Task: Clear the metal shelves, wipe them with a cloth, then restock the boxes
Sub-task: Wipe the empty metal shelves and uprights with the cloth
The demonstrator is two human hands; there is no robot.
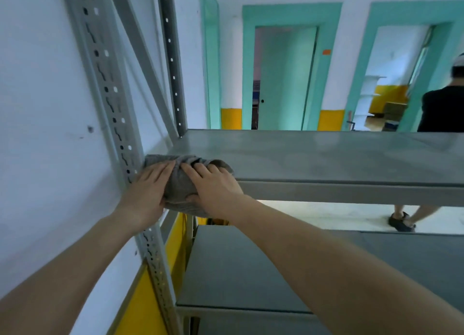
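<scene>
Seemingly clearing was done: upper shelf (326,156) & lower shelf (238,272) bare, no boxes in view. Cloth (180,184) sat bunched under my fingers; left hand (148,186) pressed flat, right hand (213,184) pinched it, thumb beneath. Shelf right of fingers prob. unwiped; restock left.

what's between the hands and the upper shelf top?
Head view: grey cloth, bunched under left hand and right hand at the left front corner of the upper shelf.
</scene>
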